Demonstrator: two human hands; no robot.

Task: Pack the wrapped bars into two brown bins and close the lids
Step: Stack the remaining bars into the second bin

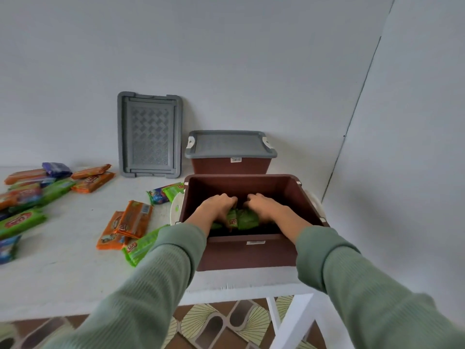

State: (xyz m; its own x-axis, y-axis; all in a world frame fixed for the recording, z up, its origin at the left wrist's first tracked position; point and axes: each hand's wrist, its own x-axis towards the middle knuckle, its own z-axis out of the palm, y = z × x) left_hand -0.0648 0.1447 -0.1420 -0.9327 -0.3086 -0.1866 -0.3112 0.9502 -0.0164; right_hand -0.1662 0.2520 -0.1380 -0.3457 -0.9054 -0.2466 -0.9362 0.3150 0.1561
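Note:
An open brown bin (249,253) stands near the table's front edge. Both my hands reach down inside it. My left hand (214,206) and my right hand (269,206) curl over green wrapped bars (241,219) lying at the bin's bottom. A second brown bin (230,166) sits behind it with its grey lid (230,144) on. A loose grey lid (149,134) leans upright against the wall. Orange bars (130,222), a green bar (141,245) and a blue and green pair of bars (164,192) lie left of the open bin.
A pile of orange, green and blue wrapped bars (32,195) covers the table's left side. The white table (75,280) ends just in front of the open bin. A wall corner rises on the right. Patterned floor tiles (214,326) show below.

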